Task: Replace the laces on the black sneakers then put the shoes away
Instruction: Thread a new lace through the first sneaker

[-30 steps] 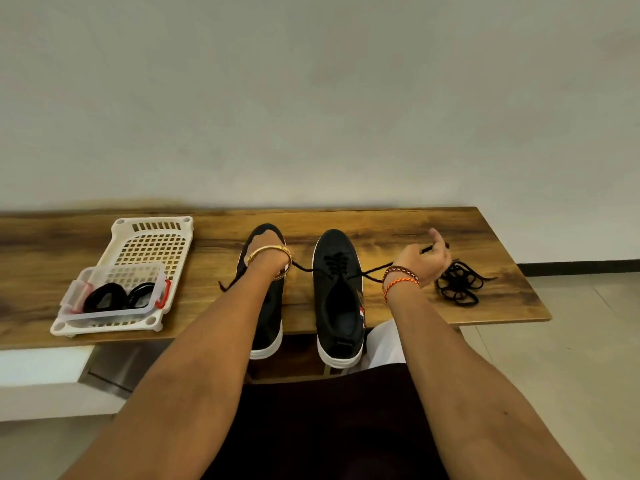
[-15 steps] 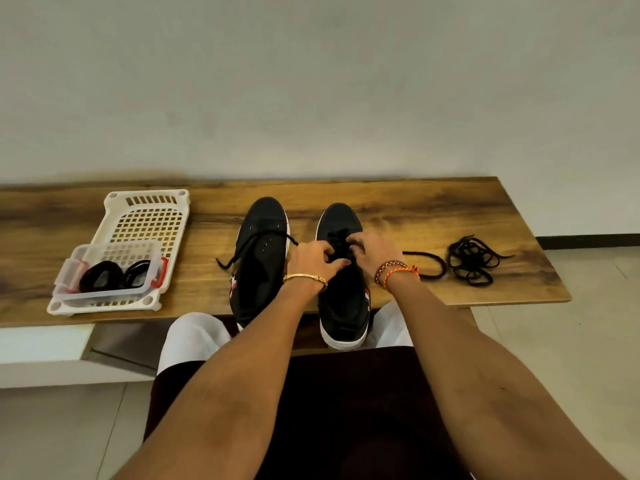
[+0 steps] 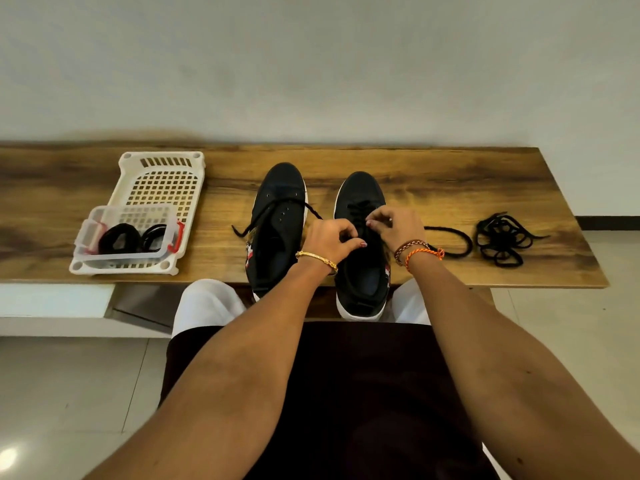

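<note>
The right sneaker (image 3: 362, 271) stands beside the left sneaker (image 3: 277, 216) at the middle of the bench's (image 3: 433, 181) near edge, heels overhanging it. Both hands work over its lacing: the left hand (image 3: 330, 240) and the right hand (image 3: 394, 226) each pinch the black lace (image 3: 358, 207) with curled fingers. One end of that lace trails rightward from under the right wrist. A loose lace (image 3: 277, 207) drapes across the left sneaker. A tangled lace pile (image 3: 502, 239) lies toward the right end; a white basket (image 3: 162, 178) holding a clear box (image 3: 128, 237) sits toward the left end.
</note>
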